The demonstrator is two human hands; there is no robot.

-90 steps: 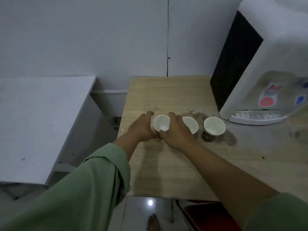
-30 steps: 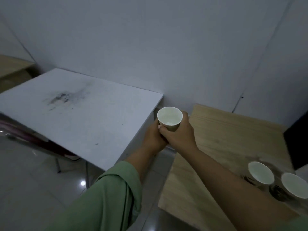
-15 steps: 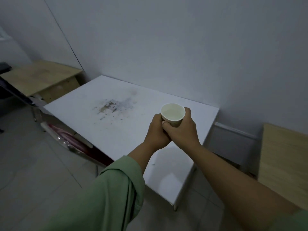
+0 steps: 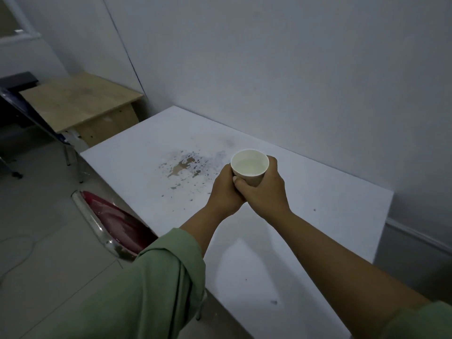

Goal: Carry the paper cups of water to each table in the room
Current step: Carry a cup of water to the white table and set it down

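A white paper cup [image 4: 249,165] with water in it is held upright above the white table [image 4: 330,196]. My left hand [image 4: 223,192] wraps its left side and my right hand [image 4: 265,189] wraps its right side and front, the fingers overlapping below the rim. The cup's lower half is hidden by my hands. The table top under them has a patch of chipped, stained paint [image 4: 186,165] to the left of the cup. The other cups are out of view.
A wooden desk [image 4: 80,104] stands against the wall at the far left. A red chair seat with a chrome frame [image 4: 115,223] is tucked under the white table's near edge. A dark chair [image 4: 22,111] stands at the left edge. A cable lies on the floor [image 4: 22,243].
I lifted the cup from the wooden table by the dispenser with both hands and carried it left. The view has swung left, and the cup is now over the white table.
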